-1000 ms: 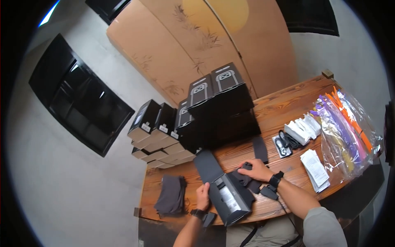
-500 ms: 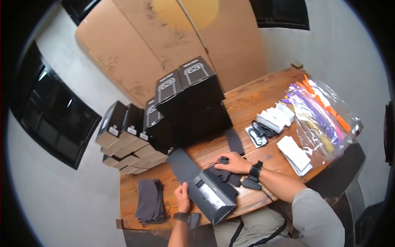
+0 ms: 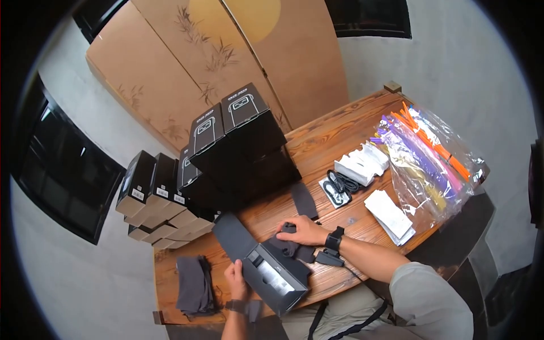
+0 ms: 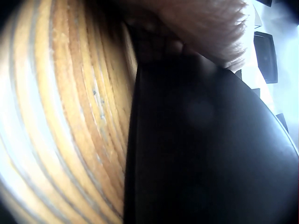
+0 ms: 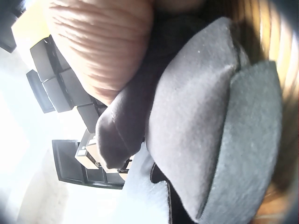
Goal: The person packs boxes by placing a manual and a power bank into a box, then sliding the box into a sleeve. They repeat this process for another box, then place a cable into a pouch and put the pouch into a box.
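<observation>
An opened black box (image 3: 262, 294) with its lid (image 3: 234, 232) folded back lies at the table's front edge. Inside it show a white printed piece and a dark item. My left hand (image 3: 234, 279) grips the box's left side, thumb on the rim; the left wrist view shows the box's dark wall (image 4: 210, 140) close up. In my right hand (image 3: 307, 230) is a bunched dark grey cloth pouch (image 3: 285, 247), held just right of the box. Up close the pouch's soft fabric (image 5: 189, 112) bulges below the palm, beside a flat grey felt-like strip (image 5: 247, 144).
Stacked black boxes (image 3: 255, 133) stand at the back left. Folded grey cloth pouches (image 3: 194, 285) lie at the left. A flat dark piece (image 3: 304, 200), black cables (image 3: 343, 182), white packets (image 3: 362, 163), paper slips (image 3: 389, 217) and a plastic bag of colourful strips (image 3: 433, 161) lie right.
The head view has swung, so the whole scene shifts left in the picture. Both hands keep their holds on the box and the pouch, with little movement.
</observation>
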A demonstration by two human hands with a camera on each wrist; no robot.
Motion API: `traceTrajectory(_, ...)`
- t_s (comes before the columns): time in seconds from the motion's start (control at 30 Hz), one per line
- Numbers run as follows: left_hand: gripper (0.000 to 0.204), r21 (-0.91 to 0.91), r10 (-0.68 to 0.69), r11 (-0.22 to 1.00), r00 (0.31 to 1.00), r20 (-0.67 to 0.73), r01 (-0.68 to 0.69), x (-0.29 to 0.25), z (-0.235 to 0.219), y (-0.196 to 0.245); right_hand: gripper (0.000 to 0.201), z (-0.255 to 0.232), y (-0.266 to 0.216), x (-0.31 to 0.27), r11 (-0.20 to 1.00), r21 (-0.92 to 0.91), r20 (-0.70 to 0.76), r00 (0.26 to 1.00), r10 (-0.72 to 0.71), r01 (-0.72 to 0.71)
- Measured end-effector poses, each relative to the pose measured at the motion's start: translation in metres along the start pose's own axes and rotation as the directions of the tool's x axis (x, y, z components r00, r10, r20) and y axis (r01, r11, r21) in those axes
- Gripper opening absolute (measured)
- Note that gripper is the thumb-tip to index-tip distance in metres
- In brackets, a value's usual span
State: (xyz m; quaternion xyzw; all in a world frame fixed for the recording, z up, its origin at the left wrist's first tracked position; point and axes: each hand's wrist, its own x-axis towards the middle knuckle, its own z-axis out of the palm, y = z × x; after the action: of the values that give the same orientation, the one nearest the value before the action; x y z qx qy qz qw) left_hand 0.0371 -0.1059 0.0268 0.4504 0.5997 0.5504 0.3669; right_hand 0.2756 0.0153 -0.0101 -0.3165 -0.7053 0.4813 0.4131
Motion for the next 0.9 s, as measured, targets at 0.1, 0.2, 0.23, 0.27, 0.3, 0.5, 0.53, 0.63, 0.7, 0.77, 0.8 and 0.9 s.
traceTrajectory(0.1, 0.041, 0.024, 0.024, 0.999, 1.000, 0.003, -0.024, 0.003, -0.002, -0.003, 0.031, -0.001, -0.002, 0.001, 0.999, 0.004, 0.017, 0.999, 0.036, -0.036)
traceTrajectory(0.2, 0.038, 0.025, 0.020, 0.999, 1.000, 0.020, -0.020, 0.002, -0.005, -0.005, 0.030, -0.002, -0.006, 0.000, 1.000, -0.006, 0.004, 1.000, 0.029, -0.029)
traceTrajectory(0.23, 0.036, 0.033, 0.016, 0.999, 0.999, 0.042, -0.017, 0.003, -0.010, -0.008, 0.029, -0.002, -0.008, 0.000, 1.000, -0.014, -0.007, 1.000, 0.015, -0.016)
traceTrajectory(0.27, 0.035, 0.040, 0.013, 0.999, 0.998, 0.062, -0.016, 0.005, -0.014, -0.012, 0.029, -0.003, -0.010, -0.001, 1.000, -0.008, -0.008, 1.000, 0.028, -0.028)
traceTrajectory(0.3, 0.035, 0.035, 0.003, 0.999, 0.998, 0.062, -0.005, 0.005, -0.016, -0.015, 0.029, -0.004, -0.015, -0.002, 0.999, -0.003, -0.006, 0.999, 0.038, -0.038)
traceTrajectory(0.5, 0.042, 0.155, 0.057, 0.986, 0.998, 0.019, -0.059, 0.016, -0.030, -0.045, 0.029, 0.001, -0.003, 0.002, 0.998, 0.022, 0.002, 0.998, 0.066, -0.066)
traceTrajectory(0.53, 0.043, 0.159, 0.067, 0.985, 0.998, 0.009, -0.068, 0.016, -0.032, -0.049, 0.029, 0.000, -0.007, 0.002, 0.996, 0.028, 0.013, 0.996, 0.089, -0.089)
traceTrajectory(0.63, 0.044, 0.140, 0.091, 0.986, 0.996, -0.012, -0.088, 0.020, -0.030, -0.058, 0.027, 0.002, -0.005, 0.004, 1.000, -0.012, 0.007, 1.000, 0.015, -0.015)
traceTrajectory(0.7, 0.044, 0.159, 0.107, 0.981, 0.994, 0.005, -0.107, 0.019, -0.030, -0.049, 0.027, 0.003, -0.011, 0.003, 0.993, 0.032, 0.026, 0.994, 0.109, -0.110)
traceTrajectory(0.77, 0.043, 0.170, 0.113, 0.979, 0.993, 0.020, -0.115, 0.020, -0.033, -0.054, 0.028, 0.003, -0.011, 0.003, 0.995, -0.010, 0.026, 0.995, 0.097, -0.097)
traceTrajectory(0.8, 0.044, 0.160, 0.119, 0.980, 0.993, 0.025, -0.121, 0.019, -0.031, -0.050, 0.027, 0.003, -0.011, 0.004, 0.996, -0.024, 0.020, 0.996, 0.083, -0.083)
traceTrajectory(0.9, 0.046, 0.126, 0.116, 0.985, 0.993, 0.001, -0.115, 0.020, -0.028, -0.051, 0.025, 0.006, -0.007, 0.003, 0.997, -0.041, -0.001, 0.998, 0.061, -0.061)
